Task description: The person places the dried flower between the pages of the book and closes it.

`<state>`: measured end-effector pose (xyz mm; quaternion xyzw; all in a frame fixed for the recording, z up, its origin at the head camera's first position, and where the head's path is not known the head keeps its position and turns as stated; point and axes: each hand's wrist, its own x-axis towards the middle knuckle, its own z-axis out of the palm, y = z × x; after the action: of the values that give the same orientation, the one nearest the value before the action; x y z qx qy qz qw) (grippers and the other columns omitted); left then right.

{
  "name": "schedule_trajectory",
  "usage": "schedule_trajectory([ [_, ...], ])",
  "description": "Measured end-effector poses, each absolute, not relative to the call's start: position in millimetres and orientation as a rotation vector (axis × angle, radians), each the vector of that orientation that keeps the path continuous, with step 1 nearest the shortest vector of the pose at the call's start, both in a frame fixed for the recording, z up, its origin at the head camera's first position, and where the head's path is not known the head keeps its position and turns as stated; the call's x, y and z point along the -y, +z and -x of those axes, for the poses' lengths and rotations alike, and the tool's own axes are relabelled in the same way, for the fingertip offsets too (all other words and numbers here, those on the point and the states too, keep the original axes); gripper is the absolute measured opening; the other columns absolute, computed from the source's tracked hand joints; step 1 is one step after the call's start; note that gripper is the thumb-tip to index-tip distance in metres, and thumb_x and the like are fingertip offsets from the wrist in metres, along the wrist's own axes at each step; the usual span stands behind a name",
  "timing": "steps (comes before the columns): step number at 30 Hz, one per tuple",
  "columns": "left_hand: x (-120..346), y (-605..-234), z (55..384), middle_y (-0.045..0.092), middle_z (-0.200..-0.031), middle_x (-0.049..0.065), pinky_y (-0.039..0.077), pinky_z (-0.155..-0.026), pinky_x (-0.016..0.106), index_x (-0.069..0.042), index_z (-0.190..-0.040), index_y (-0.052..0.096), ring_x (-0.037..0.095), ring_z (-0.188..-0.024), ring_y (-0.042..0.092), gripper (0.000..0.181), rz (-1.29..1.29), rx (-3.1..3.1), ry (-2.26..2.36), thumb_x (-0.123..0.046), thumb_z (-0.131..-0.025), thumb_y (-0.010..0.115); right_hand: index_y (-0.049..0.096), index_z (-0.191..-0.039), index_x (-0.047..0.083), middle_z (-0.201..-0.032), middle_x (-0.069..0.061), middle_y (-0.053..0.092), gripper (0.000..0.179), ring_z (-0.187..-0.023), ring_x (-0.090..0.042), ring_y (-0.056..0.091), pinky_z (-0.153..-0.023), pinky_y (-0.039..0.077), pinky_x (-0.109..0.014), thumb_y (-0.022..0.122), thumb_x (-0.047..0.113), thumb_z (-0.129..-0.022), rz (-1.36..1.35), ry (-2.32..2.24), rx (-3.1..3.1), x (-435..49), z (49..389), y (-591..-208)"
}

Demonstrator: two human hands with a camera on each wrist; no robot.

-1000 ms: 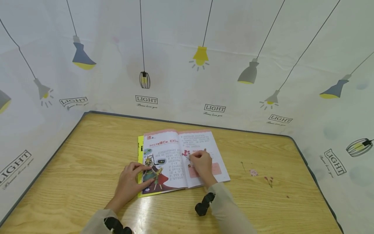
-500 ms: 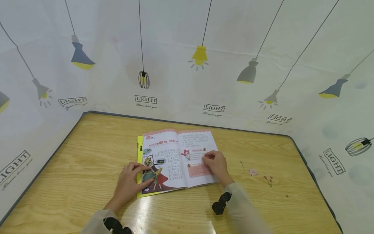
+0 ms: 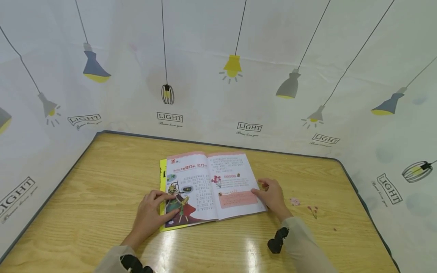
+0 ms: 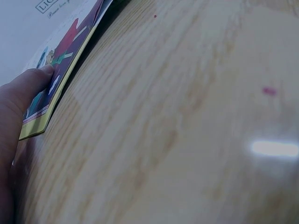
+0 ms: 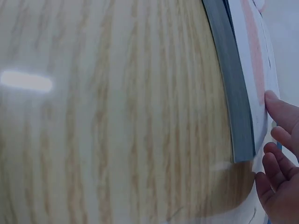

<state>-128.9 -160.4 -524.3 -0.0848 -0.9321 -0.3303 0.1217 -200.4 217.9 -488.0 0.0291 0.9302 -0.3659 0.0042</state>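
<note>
An open picture book (image 3: 235,167) with printed text lies on the wooden table, its yellow cover edge showing at the left. My left hand (image 3: 151,212) rests on the illustrated left page; its thumb (image 4: 39,77) lies over the lower part in the left wrist view. At the right page's outer edge is my right hand (image 3: 273,195), thumb on the paper. In the right wrist view its other fingers (image 5: 275,170) bend loosely beside that edge. A sprig of red flowers (image 3: 216,179) shows on the right page, left of the text.
To the right of the right hand lie a pink pressed flower (image 3: 295,201) and a small red-budded sprig (image 3: 312,211). A tiny dark bit (image 3: 335,229) is nearer the front. A white curtain (image 3: 205,129) printed with lamps stands around the wooden table (image 3: 112,170).
My right hand has moved right, from the red sprig across the page to its outer edge, uncovering the text and pink box. The left hand has stayed in place.
</note>
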Motion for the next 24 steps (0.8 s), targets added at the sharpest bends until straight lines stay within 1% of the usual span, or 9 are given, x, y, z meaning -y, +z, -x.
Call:
schedule_trajectory([
  [6, 159.9, -523.2, 128.6, 0.049, -0.106, -0.001, 0.033, -0.076, 0.041, -0.026, -0.107, 0.067, 0.020, -0.093, 0.043, 0.045, 0.251, 2.710, -0.964, -0.047, -0.069, 0.076, 0.064, -0.111, -0.003, -0.099, -0.014, 0.059, 0.038, -0.088, -0.026, 0.054, -0.077, 0.044, -0.041, 0.072, 0.018, -0.079, -0.045, -1.132, -2.949, -220.9, 198.5, -491.8],
  [10, 159.9, -522.8, 128.3, 0.049, -0.105, -0.001, 0.033, -0.077, 0.041, -0.026, -0.107, 0.067, 0.020, -0.093, 0.043, 0.045, 0.257, 2.706, -0.968, -0.046, -0.068, 0.077, 0.065, -0.109, -0.003, -0.095, -0.013, 0.060, 0.038, -0.085, -0.025, 0.055, -0.075, 0.045, -0.040, 0.073, 0.017, -0.078, -0.040, -1.126, -2.990, -218.8, 197.0, -493.0],
  [17, 160.0, -523.2, 128.6, 0.049, -0.106, -0.001, 0.033, -0.076, 0.041, -0.026, -0.107, 0.067, 0.019, -0.093, 0.043, 0.044, 0.256, 2.707, -0.960, -0.046, -0.068, 0.077, 0.065, -0.108, -0.003, -0.091, -0.012, 0.060, 0.037, -0.082, -0.023, 0.054, -0.072, 0.044, -0.037, 0.074, 0.015, -0.077, -0.149, -1.185, -2.989, -213.1, 196.3, -492.2],
  [20, 159.8, -522.7, 128.2, 0.049, -0.105, -0.001, 0.033, -0.077, 0.042, -0.026, -0.106, 0.067, 0.020, -0.093, 0.043, 0.044, 0.260, 2.698, -0.967, -0.044, -0.068, 0.078, 0.066, -0.107, -0.001, -0.089, -0.010, 0.061, 0.035, -0.081, -0.021, 0.054, -0.071, 0.044, -0.034, 0.074, 0.014, -0.077, -0.212, -1.251, -2.963, -212.2, 197.4, -493.0],
  [24, 159.7, -523.2, 128.0, 0.049, -0.105, -0.001, 0.033, -0.077, 0.042, -0.026, -0.106, 0.067, 0.019, -0.093, 0.043, 0.044, 0.265, 2.692, -0.970, -0.044, -0.068, 0.078, 0.068, -0.102, -0.001, -0.085, -0.010, 0.064, 0.029, -0.080, -0.021, 0.057, -0.069, 0.045, -0.032, 0.074, 0.009, -0.076, -0.255, -1.360, -2.948, -211.3, 198.9, -491.4],
])
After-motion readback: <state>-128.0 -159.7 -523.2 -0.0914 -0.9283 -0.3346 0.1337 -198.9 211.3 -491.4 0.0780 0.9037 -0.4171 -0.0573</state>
